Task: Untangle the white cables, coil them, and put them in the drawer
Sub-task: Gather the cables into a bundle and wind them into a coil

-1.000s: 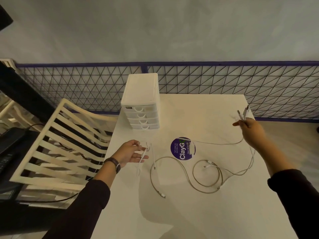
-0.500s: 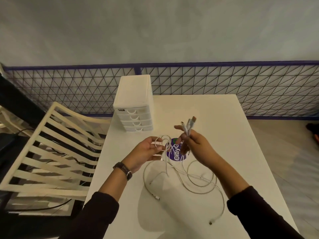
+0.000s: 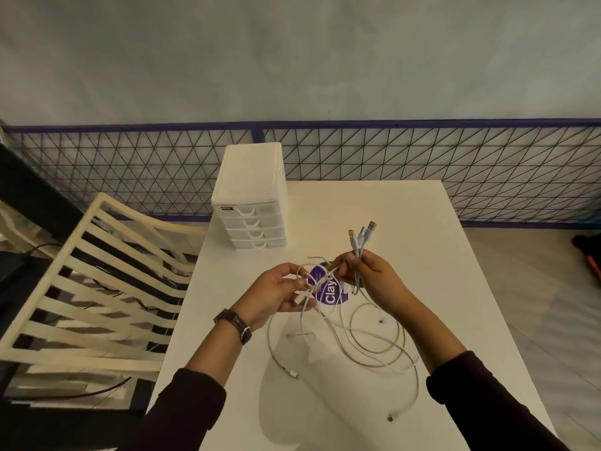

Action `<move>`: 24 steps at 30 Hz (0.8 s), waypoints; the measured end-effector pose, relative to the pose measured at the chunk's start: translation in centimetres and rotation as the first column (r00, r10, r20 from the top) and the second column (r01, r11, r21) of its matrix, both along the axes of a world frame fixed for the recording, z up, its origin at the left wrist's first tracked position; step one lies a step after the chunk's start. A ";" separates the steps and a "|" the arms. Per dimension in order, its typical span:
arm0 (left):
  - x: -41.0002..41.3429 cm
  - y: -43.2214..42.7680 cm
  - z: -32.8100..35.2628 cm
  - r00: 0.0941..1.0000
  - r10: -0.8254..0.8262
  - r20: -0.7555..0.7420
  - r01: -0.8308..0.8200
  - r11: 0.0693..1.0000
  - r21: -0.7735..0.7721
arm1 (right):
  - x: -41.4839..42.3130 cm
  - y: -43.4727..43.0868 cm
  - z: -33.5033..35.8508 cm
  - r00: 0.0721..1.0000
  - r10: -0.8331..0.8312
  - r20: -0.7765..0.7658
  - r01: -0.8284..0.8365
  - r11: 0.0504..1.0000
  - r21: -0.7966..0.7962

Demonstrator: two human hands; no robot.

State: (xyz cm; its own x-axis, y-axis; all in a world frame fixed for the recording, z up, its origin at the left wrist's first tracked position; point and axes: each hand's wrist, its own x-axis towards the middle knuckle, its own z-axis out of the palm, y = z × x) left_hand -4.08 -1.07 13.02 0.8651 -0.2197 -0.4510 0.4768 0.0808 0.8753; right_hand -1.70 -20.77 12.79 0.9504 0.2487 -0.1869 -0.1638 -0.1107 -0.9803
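Several white cables (image 3: 367, 345) lie in tangled loops on the white table (image 3: 422, 255), with loose plug ends near the front. My right hand (image 3: 367, 275) pinches a bunch of cable ends whose USB plugs (image 3: 362, 236) stick upward. My left hand (image 3: 276, 291) holds a small bundle of cable loops just left of it, above a purple round sticker (image 3: 331, 294). The two hands are close together, joined by strands. A white four-drawer mini cabinet (image 3: 250, 196) stands at the table's back left, all drawers shut.
A cream slatted chair (image 3: 97, 288) stands left of the table. A dark wire-mesh fence (image 3: 422, 164) runs behind the table. Dark cables lie on the floor under the chair.
My right hand swung from the far right to the middle with the plug ends. My left hand rose and gathered loops. In the last half second both hands shifted only slightly.
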 end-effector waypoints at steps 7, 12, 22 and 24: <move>-0.2 1.2 0.2 0.995 0.075 -0.058 -0.084 0.979 -0.183 | 0.2 -1.1 -0.4 0.994 -0.106 -0.038 0.108 0.993 0.049; -0.7 1.5 0.6 0.998 0.017 -0.064 -0.037 0.945 -0.325 | 0.3 -1.1 -1.1 0.997 -0.070 0.017 0.071 0.996 -0.046; -0.8 1.7 0.6 0.997 0.062 -0.057 -0.072 0.977 -0.203 | -0.1 -0.9 -0.8 0.995 0.029 0.096 -0.005 0.969 -0.245; -0.9 1.4 0.8 0.996 0.081 -0.042 -0.086 0.987 -0.133 | -0.3 -0.8 -0.6 0.993 0.057 0.102 -0.028 0.963 -0.267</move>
